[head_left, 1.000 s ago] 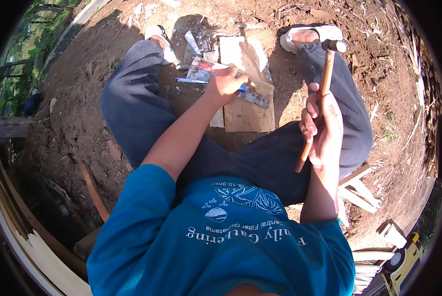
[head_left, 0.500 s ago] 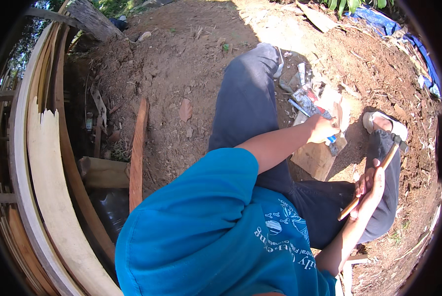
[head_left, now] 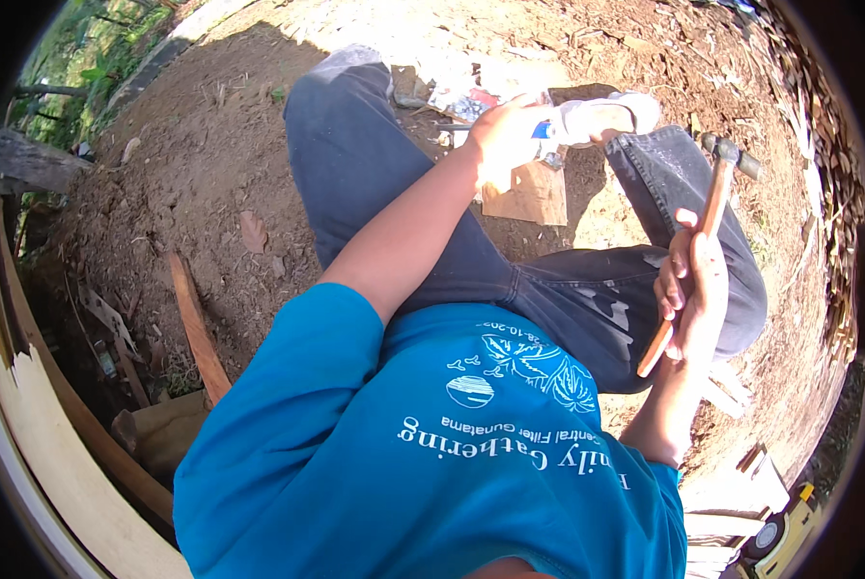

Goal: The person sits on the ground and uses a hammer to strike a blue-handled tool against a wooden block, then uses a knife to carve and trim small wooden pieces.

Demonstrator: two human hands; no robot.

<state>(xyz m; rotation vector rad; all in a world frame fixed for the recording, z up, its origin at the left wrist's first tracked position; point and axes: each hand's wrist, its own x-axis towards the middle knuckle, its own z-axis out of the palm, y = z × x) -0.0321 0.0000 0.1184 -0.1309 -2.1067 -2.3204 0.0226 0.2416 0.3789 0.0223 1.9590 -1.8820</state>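
My left hand (head_left: pixel 510 140) is closed round a tool with a blue handle (head_left: pixel 544 130), above a pale wooden block (head_left: pixel 529 198) on the ground between my legs. A thin metal part shows at the left of that hand; my fingers hide the rest, so its exact kind is unclear. On the right, my right hand (head_left: pixel 693 275) grips a hammer (head_left: pixel 717 198) by its wooden handle. The hammer's dark metal head points up and away over my bent right leg, apart from the block.
Beyond the block lies a crumpled, partly red scrap (head_left: pixel 476 99), by my sandalled foot (head_left: pixel 611 118). Long boards (head_left: pixel 56 463) stand at the left, and a reddish wood strip (head_left: pixel 199 328) lies on the dirt. A yellow object (head_left: pixel 795 526) sits at the lower right.
The whole view has shifted, so the block and legs appear higher and further left. The hammer now stands more upright and looks nearer. Both hands keep their holds.
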